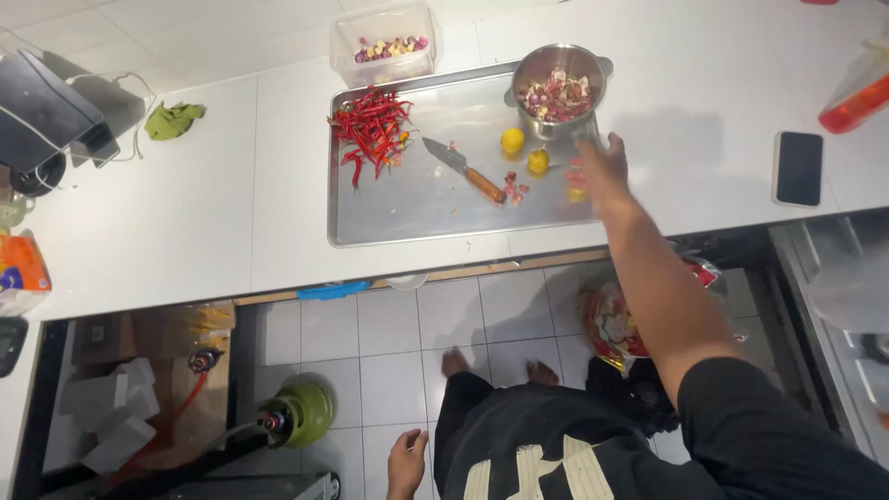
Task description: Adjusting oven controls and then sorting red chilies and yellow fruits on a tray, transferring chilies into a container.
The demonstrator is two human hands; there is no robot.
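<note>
My right hand [600, 165] reaches out over the right edge of a metal tray [417, 218] on the white counter. Its fingers are spread just below a steel pot [558, 93] of chopped red and purple pieces, with nothing held. Next to the fingers lie small yellow and red bits [576, 185]. Two yellow round pieces [512, 141] and a knife [463, 168] with a wooden handle lie mid-tray. A pile of red chillies [375, 125] sits at the tray's left. My left hand [407, 463] hangs by my side, loose and empty.
A clear plastic tub [384, 46] with small pieces stands behind the tray. A black phone [798, 167] and a bottle of orange liquid [857, 97] lie to the right, a green cloth [173, 118] to the left. Below the counter stand a green gas cylinder [301, 415] and a printed bag [611, 324].
</note>
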